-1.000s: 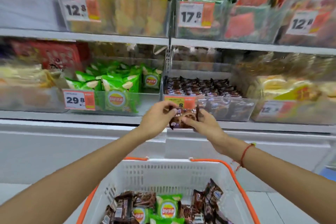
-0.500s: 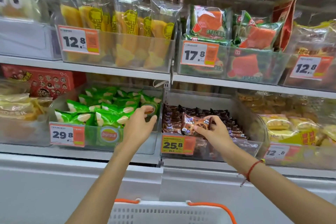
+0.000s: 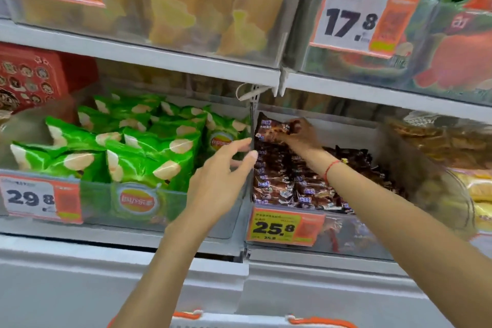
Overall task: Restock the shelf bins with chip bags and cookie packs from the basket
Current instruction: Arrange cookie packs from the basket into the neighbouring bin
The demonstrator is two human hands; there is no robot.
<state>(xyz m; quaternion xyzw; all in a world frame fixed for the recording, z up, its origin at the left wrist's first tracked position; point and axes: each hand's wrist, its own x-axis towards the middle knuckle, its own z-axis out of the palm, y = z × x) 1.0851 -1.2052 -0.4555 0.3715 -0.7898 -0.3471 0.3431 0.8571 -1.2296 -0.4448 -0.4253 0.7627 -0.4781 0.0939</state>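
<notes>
My right hand (image 3: 302, 136) reaches deep into the clear bin of brown cookie packs (image 3: 290, 184) and pinches one brown cookie pack (image 3: 271, 128) upright at the bin's back left. My left hand (image 3: 221, 181) is held with relaxed, nearly straight fingers at the divider between the two bins, its fingertips by the wall of the green chip bag bin (image 3: 170, 210). Green chip bags (image 3: 127, 152) fill that left bin. Only the basket's (image 3: 239, 321) white rim with orange handles shows at the bottom edge.
The shelf above carries bins of yellow snack bags (image 3: 186, 8) and red-green packs (image 3: 439, 56) with price tags 12.8 and 17.8. A red box (image 3: 29, 80) stands far left, yellow-brown snack packs (image 3: 442, 141) far right. A white cabinet front lies below the shelf.
My right hand carried the cookie pack from in front of the shelf to the bin's back. My left hand let go of it and moved to the divider. The view came closer.
</notes>
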